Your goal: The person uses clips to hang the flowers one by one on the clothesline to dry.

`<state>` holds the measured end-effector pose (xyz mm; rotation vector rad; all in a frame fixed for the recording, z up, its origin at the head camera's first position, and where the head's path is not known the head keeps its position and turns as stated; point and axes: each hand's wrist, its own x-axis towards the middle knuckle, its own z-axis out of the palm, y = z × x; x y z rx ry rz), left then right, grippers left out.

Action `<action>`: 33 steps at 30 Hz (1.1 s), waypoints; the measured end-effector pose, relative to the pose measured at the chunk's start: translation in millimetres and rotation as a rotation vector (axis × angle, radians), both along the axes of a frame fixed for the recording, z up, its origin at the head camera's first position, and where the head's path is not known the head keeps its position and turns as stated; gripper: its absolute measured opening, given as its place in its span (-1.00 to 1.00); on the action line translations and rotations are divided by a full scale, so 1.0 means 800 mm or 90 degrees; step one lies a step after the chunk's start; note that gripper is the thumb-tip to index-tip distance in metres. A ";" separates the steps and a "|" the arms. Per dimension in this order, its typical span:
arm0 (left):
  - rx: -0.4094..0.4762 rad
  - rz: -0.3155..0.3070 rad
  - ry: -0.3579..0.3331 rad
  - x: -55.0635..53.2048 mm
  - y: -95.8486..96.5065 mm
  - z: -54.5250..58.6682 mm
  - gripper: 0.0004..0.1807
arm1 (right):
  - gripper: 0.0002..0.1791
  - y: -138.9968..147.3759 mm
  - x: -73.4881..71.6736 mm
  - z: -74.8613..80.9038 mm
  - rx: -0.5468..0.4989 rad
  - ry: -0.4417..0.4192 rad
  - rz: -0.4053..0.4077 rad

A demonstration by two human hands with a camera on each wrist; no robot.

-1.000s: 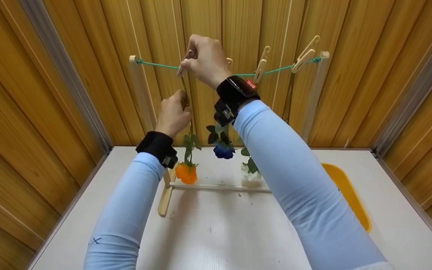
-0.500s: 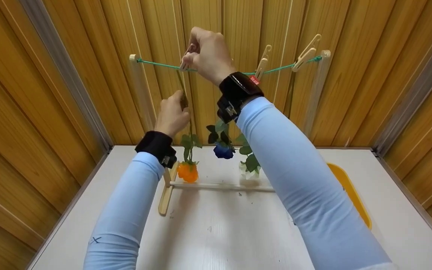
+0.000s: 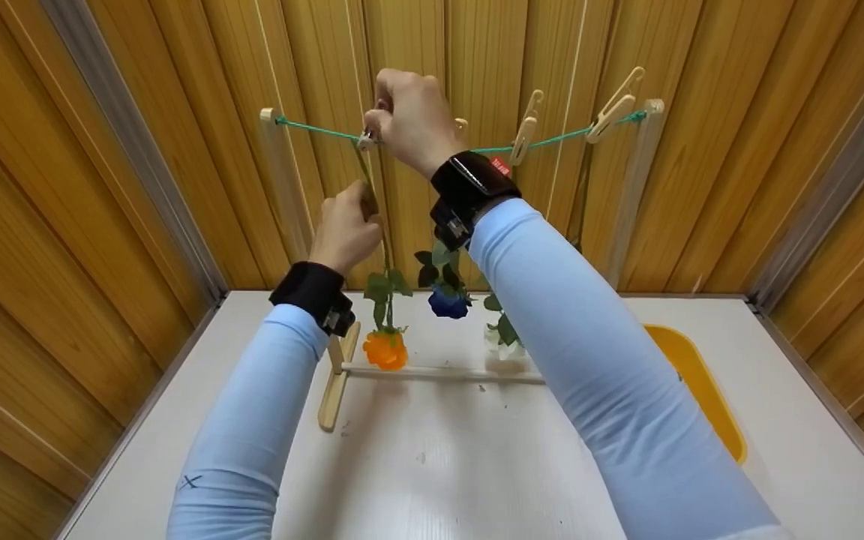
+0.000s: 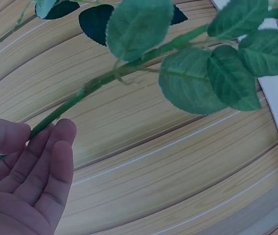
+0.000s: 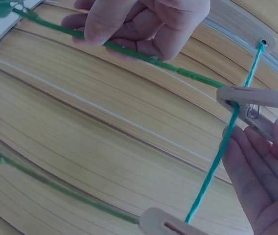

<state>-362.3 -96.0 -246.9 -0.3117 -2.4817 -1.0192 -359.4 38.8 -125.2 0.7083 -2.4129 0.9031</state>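
An orange artificial rose (image 3: 385, 351) hangs head down at the left of a green line (image 3: 319, 130). My left hand (image 3: 346, 229) pinches its green stem (image 4: 63, 105) between thumb and fingers, partway up. Higher up, my right hand (image 3: 415, 120) is at a wooden clothespin (image 5: 254, 97) on the line, thumb and fingers on one of its legs. In the right wrist view the stem's end meets the clothespin's nose, and the line runs through the clothespin. My right hand (image 5: 261, 171) shows below it, my left hand (image 5: 134, 27) above.
A blue rose (image 3: 448, 301) and a white rose (image 3: 503, 345) hang alongside. More clothespins (image 3: 524, 139) (image 3: 612, 118) grip the line at right. The line spans two wooden posts (image 3: 633, 187) of a rack on a white table (image 3: 432, 465). A yellow tray (image 3: 702, 397) lies at right, partly behind my right arm.
The right hand rose slightly, then came back down, with the clothespin still at its fingers. The orange rose swung a little to the right. The left hand stayed nearly still.
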 end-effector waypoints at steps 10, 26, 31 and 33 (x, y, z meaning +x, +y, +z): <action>-0.007 0.003 0.005 -0.002 0.003 -0.001 -0.86 | -0.69 0.006 -0.001 -0.001 0.033 0.023 0.067; -0.001 -0.011 0.012 -0.004 0.008 0.000 -0.87 | -0.64 0.017 -0.001 -0.003 0.060 -0.012 0.087; -0.008 -0.010 0.015 -0.007 0.008 -0.002 -0.90 | -0.79 0.016 -0.002 -0.004 0.048 0.004 0.082; -0.010 -0.011 0.015 -0.007 0.007 -0.003 -0.89 | -0.84 0.015 -0.004 -0.005 0.040 0.017 0.083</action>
